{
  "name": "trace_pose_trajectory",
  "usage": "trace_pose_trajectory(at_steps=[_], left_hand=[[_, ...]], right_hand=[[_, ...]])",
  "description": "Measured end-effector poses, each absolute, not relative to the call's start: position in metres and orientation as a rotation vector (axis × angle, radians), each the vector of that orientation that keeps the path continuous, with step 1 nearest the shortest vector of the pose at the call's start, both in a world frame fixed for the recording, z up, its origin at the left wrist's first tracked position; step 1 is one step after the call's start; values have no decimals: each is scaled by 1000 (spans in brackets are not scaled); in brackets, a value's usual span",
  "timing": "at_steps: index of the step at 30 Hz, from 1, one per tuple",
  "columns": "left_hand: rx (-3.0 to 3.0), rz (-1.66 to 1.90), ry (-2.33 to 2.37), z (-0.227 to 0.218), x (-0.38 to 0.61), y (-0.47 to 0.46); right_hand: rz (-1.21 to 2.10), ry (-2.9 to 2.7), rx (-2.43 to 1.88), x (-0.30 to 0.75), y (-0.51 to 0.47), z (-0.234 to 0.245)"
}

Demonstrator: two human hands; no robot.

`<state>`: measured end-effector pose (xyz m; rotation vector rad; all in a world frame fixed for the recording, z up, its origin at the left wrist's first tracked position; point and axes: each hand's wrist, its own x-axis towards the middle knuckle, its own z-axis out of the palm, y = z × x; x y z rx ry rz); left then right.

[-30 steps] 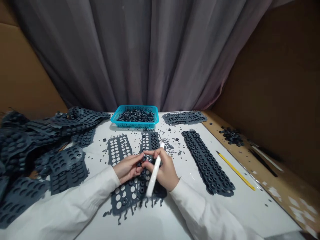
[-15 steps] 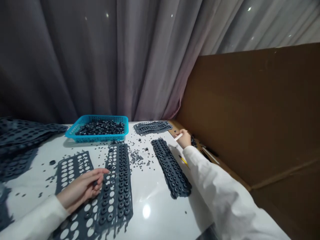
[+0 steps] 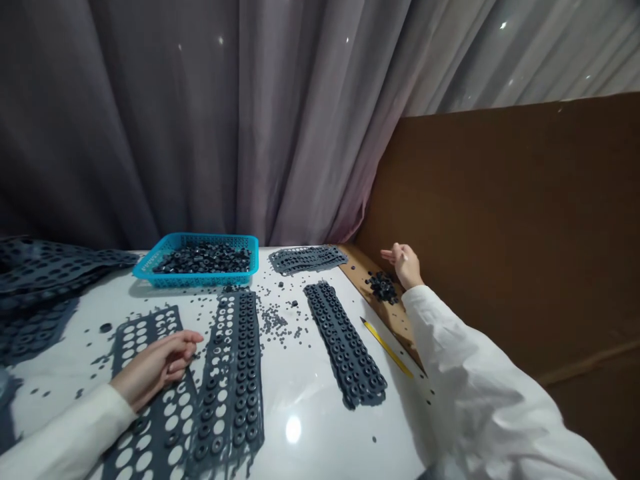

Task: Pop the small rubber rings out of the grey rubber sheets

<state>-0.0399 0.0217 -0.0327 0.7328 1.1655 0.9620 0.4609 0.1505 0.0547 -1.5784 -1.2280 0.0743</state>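
My left hand [image 3: 159, 365] hovers over a dark rubber sheet [image 3: 173, 419] with rows of punched-out holes. Its fingers are curled together, and whatever they may hold is hidden. Alongside lies a second dark sheet [image 3: 246, 373], part holes, part raised rubber rings. My right hand [image 3: 406, 265] is at the far right, beside a small heap of black rubber rings [image 3: 383, 287]. It is closed round a slim white stick [image 3: 405, 256], of which only a pale end shows. Another ring-covered strip [image 3: 345, 347] rests on the table between the hands.
A blue basket [image 3: 196, 280] full of black rubber pieces stands at the back. Several small dark discs [image 3: 274, 321] are scattered on the white table. A yellow pencil-like tool [image 3: 387, 347] lies by a brown board [image 3: 354, 257]. More perforated sheets [image 3: 45, 273] are piled left.
My right hand has moved right, from above the board's edge to beyond the ring heap, uncovering heap and yellow tool. My left hand has drawn slightly back left.
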Motion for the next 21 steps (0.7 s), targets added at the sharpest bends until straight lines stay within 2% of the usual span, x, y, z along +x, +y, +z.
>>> trace_pose_trajectory(at_steps=[6,10,16,21], left_hand=[[1876,694,1263,-26,-34,29],[2227,552,1137,-26,-31,30],[2350,494,1121,-25,-35,28],[2355,451,1069,-18,-33,23]], right_hand=[[877,-1428,-1095,299,80,32],[1344,-1378,-962,189,27,-2],[1281,-1195,-1042,150,12,-34],[1088,-1375,-1143,155,10,-46]])
